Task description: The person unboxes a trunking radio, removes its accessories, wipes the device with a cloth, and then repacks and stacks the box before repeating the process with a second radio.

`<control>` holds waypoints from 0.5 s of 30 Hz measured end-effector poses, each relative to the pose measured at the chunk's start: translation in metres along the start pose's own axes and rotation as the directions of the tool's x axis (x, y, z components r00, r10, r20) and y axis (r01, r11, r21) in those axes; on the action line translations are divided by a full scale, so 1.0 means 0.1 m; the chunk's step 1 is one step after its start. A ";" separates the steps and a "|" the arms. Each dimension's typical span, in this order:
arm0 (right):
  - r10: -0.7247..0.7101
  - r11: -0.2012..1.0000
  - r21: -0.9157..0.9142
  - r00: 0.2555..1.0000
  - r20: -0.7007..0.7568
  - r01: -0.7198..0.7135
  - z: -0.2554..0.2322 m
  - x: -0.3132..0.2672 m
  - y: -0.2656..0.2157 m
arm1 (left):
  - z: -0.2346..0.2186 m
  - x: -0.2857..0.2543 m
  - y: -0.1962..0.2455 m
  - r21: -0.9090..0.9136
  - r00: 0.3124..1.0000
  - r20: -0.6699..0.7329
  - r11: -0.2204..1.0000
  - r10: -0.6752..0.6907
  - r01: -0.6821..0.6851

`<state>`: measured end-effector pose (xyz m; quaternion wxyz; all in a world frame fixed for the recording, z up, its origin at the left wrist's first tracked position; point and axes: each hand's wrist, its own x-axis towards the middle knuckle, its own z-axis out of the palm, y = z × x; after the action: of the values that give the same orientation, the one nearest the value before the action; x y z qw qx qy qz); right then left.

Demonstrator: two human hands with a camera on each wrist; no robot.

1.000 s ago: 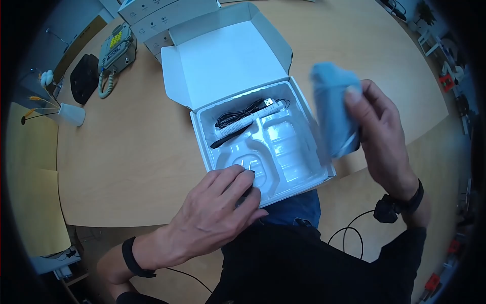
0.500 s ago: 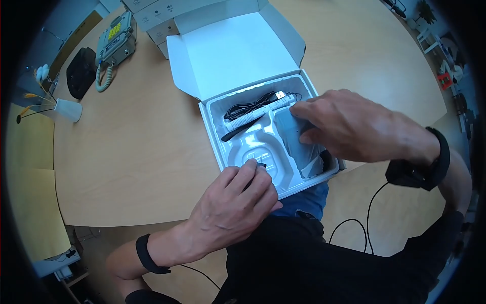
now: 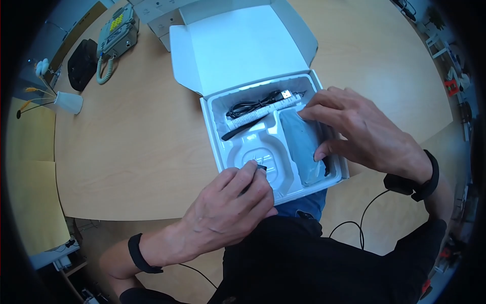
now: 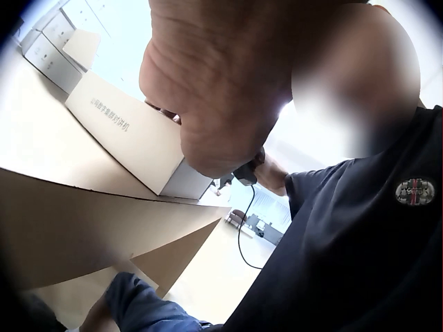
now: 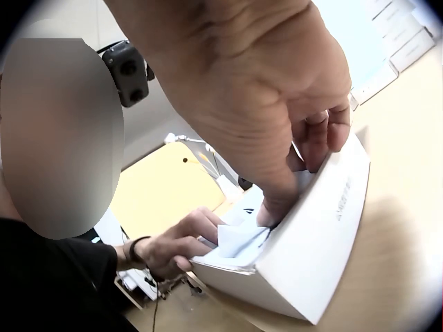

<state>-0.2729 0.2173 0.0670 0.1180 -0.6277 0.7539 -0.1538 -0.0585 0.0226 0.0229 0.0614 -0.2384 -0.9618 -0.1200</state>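
An opened white box (image 3: 248, 48) holds a glossy white molded tray (image 3: 240, 151). In its right compartment lies an oblong bundle in a bluish plastic bag (image 3: 297, 144). My right hand (image 3: 362, 129) grips this bundle, with bent fingers at its upper end and the thumb on its right side. Over the front left compartment, my left hand (image 3: 228, 205) pinches a small black plug (image 3: 261, 167) with thin metal prongs pointing away from me; most of it hides under the fingers. A coiled black USB cable (image 3: 248, 107), a white printed strip (image 3: 263, 112) and a black strap (image 3: 237, 133) fill the tray's back compartment.
More white boxes (image 3: 164, 23) are stacked behind the lid. At the table's left stand a corded phone (image 3: 117, 33), a black pouch (image 3: 82, 66) and a white vase (image 3: 69, 102) with dried stems. The box sits at the table's near edge, above my lap.
My right hand has brought the bagged bundle from the right down into the tray's right compartment, then shifted slightly along it. My left hand keeps holding the plug over the front left compartment.
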 end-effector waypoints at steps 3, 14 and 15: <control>0.002 0.985 -0.173 1.000 -0.022 -0.006 -0.02 -0.02 -0.12 | -0.16 0.06 -0.06 -0.085 1.000 0.008 0.996 -0.007 0.008; -0.088 0.983 -0.165 0.996 -0.027 0.083 0.16 -0.03 -0.20 | -0.42 0.40 -0.61 0.153 0.988 0.084 0.982 -0.128 0.114; -0.090 0.984 -0.156 0.995 -0.030 0.084 0.16 -0.02 -0.19 | -0.39 0.40 -0.63 0.103 0.983 0.113 0.986 -0.143 0.132</control>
<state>-0.2489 0.2150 0.0595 0.0481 -0.6644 0.7374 -0.1115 -0.1210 -0.0238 0.0543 0.0061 -0.1751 -0.9825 -0.0636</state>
